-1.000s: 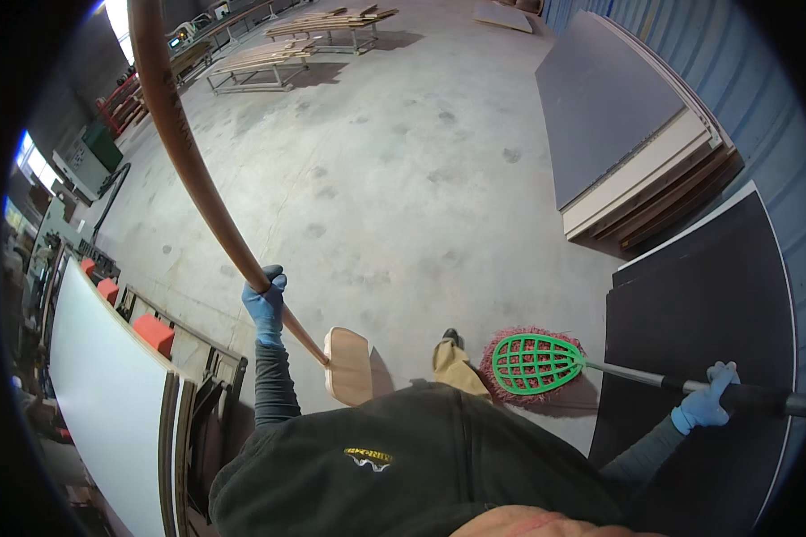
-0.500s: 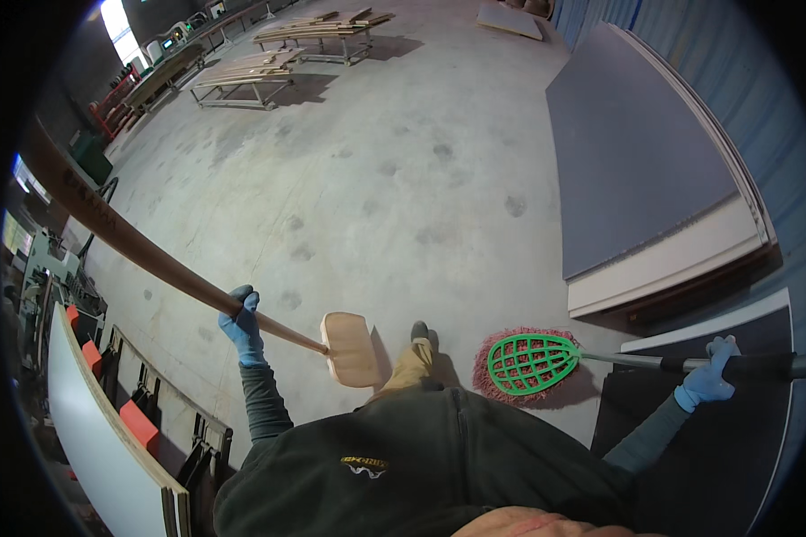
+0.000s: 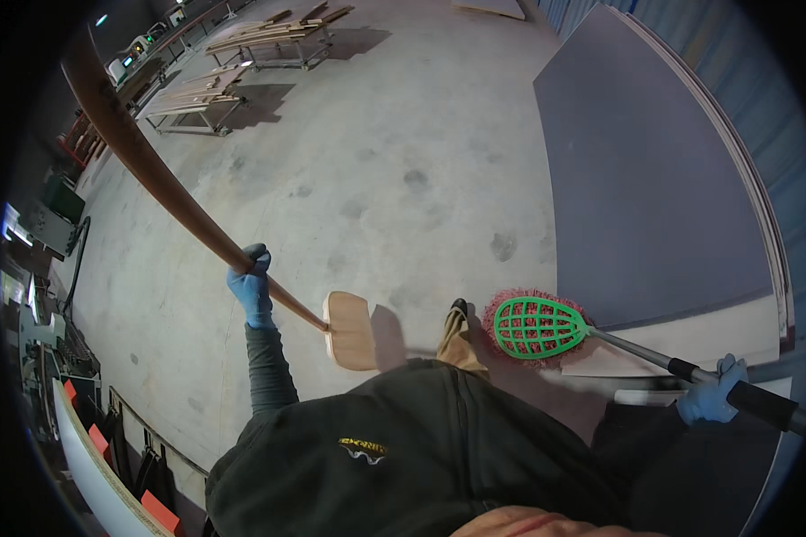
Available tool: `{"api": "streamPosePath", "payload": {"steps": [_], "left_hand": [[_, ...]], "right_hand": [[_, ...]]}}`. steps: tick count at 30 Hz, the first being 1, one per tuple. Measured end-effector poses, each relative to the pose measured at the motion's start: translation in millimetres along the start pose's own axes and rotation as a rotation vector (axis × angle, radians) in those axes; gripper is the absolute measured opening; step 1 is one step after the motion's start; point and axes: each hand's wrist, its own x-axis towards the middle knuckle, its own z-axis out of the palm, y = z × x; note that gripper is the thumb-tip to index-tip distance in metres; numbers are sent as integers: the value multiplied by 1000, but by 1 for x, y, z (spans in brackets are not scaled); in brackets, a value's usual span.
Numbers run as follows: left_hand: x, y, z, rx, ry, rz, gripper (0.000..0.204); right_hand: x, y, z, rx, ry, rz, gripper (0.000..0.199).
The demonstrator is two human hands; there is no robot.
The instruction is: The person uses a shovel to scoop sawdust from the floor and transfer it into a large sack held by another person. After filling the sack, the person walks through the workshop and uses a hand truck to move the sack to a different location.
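Note:
In a blue glove, my left hand [image 3: 252, 294] is closed round the lower shaft of a long-handled wooden paddle [image 3: 351, 331]. The shaft slants up to the upper left, and the flat pale blade hangs low in front of my body. On the other side, my right hand [image 3: 707, 401], also gloved in blue, grips the dark part of a long-handled mop [image 3: 539, 328]. Its green lattice head with a reddish fringe points left, in front of the leaning panels. One of my shoes [image 3: 459, 305] shows between the two tools.
Large grey panels [image 3: 649, 188] lean on the blue corrugated wall [image 3: 757, 107] at right. Two trolleys [image 3: 197, 100] stacked with boards stand far left. Machines [image 3: 49, 331] line the left rim, near a white panel [image 3: 90, 465] with orange pieces beside it. Concrete floor [image 3: 403, 134] stretches ahead.
I have stepped forward, so the trolleys shift left and the grey panels come closer. The mop head now overlaps the panels' lower edge. Both hands keep their hold.

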Motion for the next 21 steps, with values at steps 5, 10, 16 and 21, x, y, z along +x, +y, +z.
{"api": "streamPosePath", "payload": {"steps": [5,10,16,21], "left_hand": [[100,-36,137,12,-23,-63,20],[198,-76,250,37,13,-6,21],[319,-175,388,23,34,-55,23],[437,-281,541,-37,6,-117,25]], "right_hand": [[5,63,205,22,64,114,13],[18,113,395,57,-65,59,16],[-26,189,613,-4,-29,29,13],[-44,244,786,-170,13,-5,14]]}}
